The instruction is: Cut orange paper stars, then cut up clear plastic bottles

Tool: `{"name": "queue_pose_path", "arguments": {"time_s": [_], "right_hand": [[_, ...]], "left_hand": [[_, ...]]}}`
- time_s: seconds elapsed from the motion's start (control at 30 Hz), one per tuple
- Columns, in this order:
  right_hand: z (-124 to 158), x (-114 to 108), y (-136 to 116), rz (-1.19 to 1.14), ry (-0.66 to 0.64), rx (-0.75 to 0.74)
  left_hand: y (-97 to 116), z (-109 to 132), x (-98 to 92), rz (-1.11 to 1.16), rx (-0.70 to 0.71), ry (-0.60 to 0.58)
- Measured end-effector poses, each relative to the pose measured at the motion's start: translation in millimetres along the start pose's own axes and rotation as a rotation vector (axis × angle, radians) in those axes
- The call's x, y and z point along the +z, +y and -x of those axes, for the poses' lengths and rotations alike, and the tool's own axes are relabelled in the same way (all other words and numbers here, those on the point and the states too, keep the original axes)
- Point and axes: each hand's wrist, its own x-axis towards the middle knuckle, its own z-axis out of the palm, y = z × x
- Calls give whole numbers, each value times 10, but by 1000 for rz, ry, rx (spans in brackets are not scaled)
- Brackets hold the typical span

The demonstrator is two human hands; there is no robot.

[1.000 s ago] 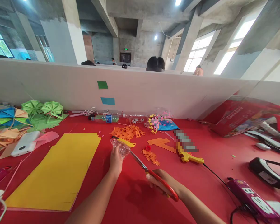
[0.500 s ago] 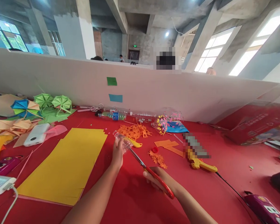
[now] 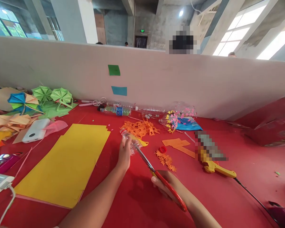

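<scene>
My left hand [image 3: 124, 155] is closed around a clear plastic bottle piece [image 3: 134, 143], its neck pointing up and to the left. Red-handled scissors [image 3: 165, 182] are gripped in my right hand [image 3: 167, 183]. Their blades reach the cut end of the bottle piece; whether they are inside it I cannot tell. Just behind lies something yellow and curved [image 3: 144, 143], partly hidden by the bottle piece. Orange paper scraps [image 3: 142, 127] are heaped beyond my left hand. Small orange paper stars [image 3: 165, 161] and a red bottle cap [image 3: 162, 149] lie beyond my right hand.
Yellow paper sheets [image 3: 59, 167] lie at the left on the red table [image 3: 123, 205]. A yellow glue gun [image 3: 216, 167] with a cord sits at the right. Bottles [image 3: 109, 110] and a star-covered bottle piece [image 3: 169, 121] line the white partition [image 3: 156, 79]. Green paper umbrellas [image 3: 61, 95] stand back left.
The camera view has tilted down and shifted a little to the left. Both hands keep their holds on the bottle piece and the scissors, with hardly any movement between them.
</scene>
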Motion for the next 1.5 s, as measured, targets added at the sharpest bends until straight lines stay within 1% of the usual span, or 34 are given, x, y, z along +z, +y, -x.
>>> {"name": "queue_pose_path", "arguments": {"time_s": [0.13, 0.33, 0.5, 0.6, 0.7, 0.83, 0.93, 1.0, 1.1, 1.2, 1.3, 1.5], "right_hand": [[14, 20, 3, -12, 2, 19], [23, 78, 8, -46, 27, 78], [3, 115, 59, 17, 62, 107], [-7, 123, 71, 41, 87, 113], [-14, 116, 76, 13, 52, 72], [2, 102, 90, 31, 54, 11], [36, 100, 86, 16, 48, -5], [57, 102, 65, -25, 37, 5], [71, 107, 22, -55, 59, 21], [68, 116, -7, -81, 56, 60], [58, 124, -8, -59, 59, 103], [29, 127, 24, 17, 75, 111]], "left_hand": [[-8, 19, -8, -8, 9, 0], [40, 46, -14, -78, 22, 63], [71, 43, -10, -110, 51, 38], [63, 33, -15, -79, 68, 48], [60, 22, -23, -30, 89, 60], [86, 21, -27, -24, 128, 43], [111, 46, -11, -60, 157, 15], [120, 74, 9, -100, 179, -17], [125, 114, 35, -134, 186, -62], [126, 130, 43, -127, 169, -50], [128, 124, 39, -144, 187, -51], [138, 106, 38, -117, 212, -88]]}}
